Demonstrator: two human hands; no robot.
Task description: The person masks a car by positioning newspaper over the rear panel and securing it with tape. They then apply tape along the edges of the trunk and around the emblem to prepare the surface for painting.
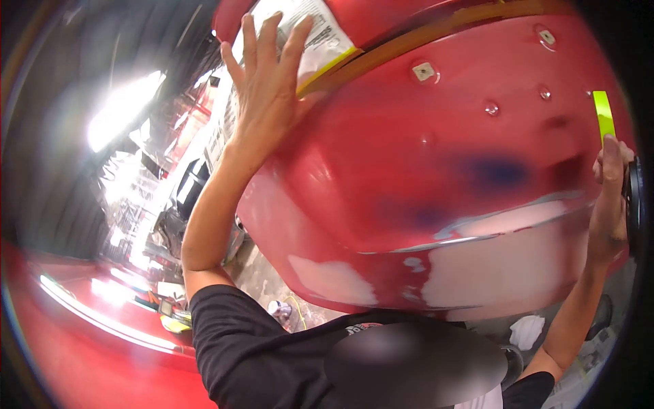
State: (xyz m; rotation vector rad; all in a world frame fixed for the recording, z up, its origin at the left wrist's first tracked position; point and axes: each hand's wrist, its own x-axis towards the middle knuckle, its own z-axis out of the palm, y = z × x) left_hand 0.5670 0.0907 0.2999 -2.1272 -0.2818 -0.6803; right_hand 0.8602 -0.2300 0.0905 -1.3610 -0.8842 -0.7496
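A red car body panel (pixel 381 150) with whitish sanded patches fills the middle of the head view. My left hand (pixel 266 88) lies with spread fingers over printed masking paper (pixel 327 37) at the panel's upper left. Yellow tape (pixel 330 71) runs along the paper's lower edge, beside a brown taped band (pixel 436 34). At the far right, my right hand (pixel 608 187) is closed, its thumb at the lower end of a bright yellow-green tape strip (pixel 603 112). That strip stands upright against the panel. The rest of my right fingers are partly hidden.
A black round object (pixel 635 204) sits beside my right hand. On the floor below are a small can (pixel 278 309) and a white crumpled cloth (pixel 527 332). Glossy red bodywork (pixel 82 334) stands at the left, under a bright lamp (pixel 126 112).
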